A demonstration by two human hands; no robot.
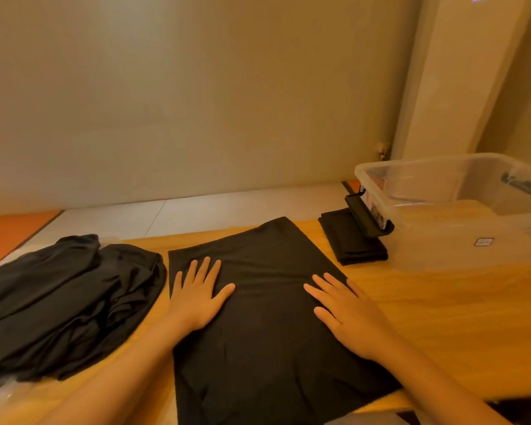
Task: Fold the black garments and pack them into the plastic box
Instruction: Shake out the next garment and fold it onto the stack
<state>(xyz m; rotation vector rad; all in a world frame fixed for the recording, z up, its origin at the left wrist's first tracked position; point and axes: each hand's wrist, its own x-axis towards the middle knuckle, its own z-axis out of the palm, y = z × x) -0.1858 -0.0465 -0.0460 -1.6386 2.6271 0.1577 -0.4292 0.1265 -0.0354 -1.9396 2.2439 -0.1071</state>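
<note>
1. Heap of unfolded black garments: 9 o'clock on the wooden table, just beside item 2.
2. Flat black garment: table centre, spread smooth.
3. Left hand: palm down on item 2, fingers straight and spread.
4. Right hand: palm down at its 3 o'clock edge, fingers straight, slightly apart.
5. Folded black garment: 1 o'clock.
6. Black stand: between item 5 and the box.
7. Clear plastic box: 2 o'clock, open-topped.
</note>
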